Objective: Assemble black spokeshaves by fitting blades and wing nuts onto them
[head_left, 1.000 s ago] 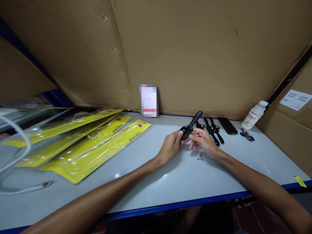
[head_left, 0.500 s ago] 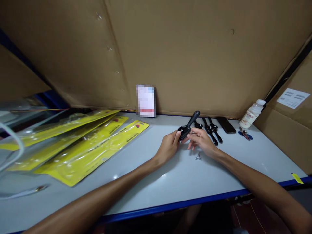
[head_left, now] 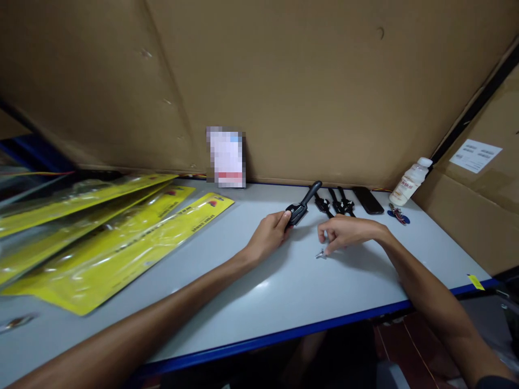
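My left hand (head_left: 267,236) is closed around one end of a black spokeshave (head_left: 298,212), whose other handle points up and to the right. To the right, my right hand (head_left: 349,231) hangs over the table with its fingers bent and apart, palm down. Its fingertips reach to some small silver screws (head_left: 320,254) lying on the grey tabletop; whether they touch is hard to tell. Behind my right hand lie several more black spokeshaves (head_left: 335,201), partly hidden by it.
Yellow blister packs (head_left: 133,243) overlap across the left of the table. A phone (head_left: 368,200), a white-capped bottle (head_left: 411,182) and a bunch of keys (head_left: 399,215) lie or stand at the right. A blurred card (head_left: 227,159) leans on the cardboard wall (head_left: 284,92) behind.
My right hand has left the spokeshave and moved down to the small screws. My left hand keeps holding the spokeshave. The camera view has shifted slightly.
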Demonstrator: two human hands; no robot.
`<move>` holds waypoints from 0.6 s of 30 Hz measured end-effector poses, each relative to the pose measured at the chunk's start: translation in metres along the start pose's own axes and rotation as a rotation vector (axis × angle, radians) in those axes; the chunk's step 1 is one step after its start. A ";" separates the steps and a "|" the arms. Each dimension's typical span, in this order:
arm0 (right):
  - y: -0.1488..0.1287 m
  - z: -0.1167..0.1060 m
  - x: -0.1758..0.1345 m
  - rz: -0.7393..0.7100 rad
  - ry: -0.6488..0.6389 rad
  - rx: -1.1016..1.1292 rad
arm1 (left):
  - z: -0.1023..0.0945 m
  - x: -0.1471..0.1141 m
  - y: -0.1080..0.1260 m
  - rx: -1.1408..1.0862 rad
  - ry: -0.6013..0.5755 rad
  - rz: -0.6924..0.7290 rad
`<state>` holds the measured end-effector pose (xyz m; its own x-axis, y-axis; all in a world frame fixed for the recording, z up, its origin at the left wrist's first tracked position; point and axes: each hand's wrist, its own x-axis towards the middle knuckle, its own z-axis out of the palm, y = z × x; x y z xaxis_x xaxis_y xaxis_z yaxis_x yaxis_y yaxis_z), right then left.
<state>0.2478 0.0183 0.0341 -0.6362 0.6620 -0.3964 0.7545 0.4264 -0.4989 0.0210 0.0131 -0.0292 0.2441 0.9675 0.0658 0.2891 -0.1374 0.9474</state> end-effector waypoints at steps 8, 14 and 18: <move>-0.016 0.011 0.006 -0.008 0.025 -0.098 | 0.000 -0.002 0.002 0.037 -0.016 0.026; -0.017 0.014 0.008 -0.098 0.046 -0.094 | 0.000 0.000 0.003 0.087 -0.019 0.042; -0.016 0.018 0.010 -0.086 0.126 -0.135 | 0.000 0.001 0.004 0.109 -0.023 0.030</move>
<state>0.2267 0.0070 0.0244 -0.6804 0.6877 -0.2531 0.7185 0.5579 -0.4154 0.0225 0.0134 -0.0253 0.2752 0.9576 0.0852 0.3801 -0.1898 0.9052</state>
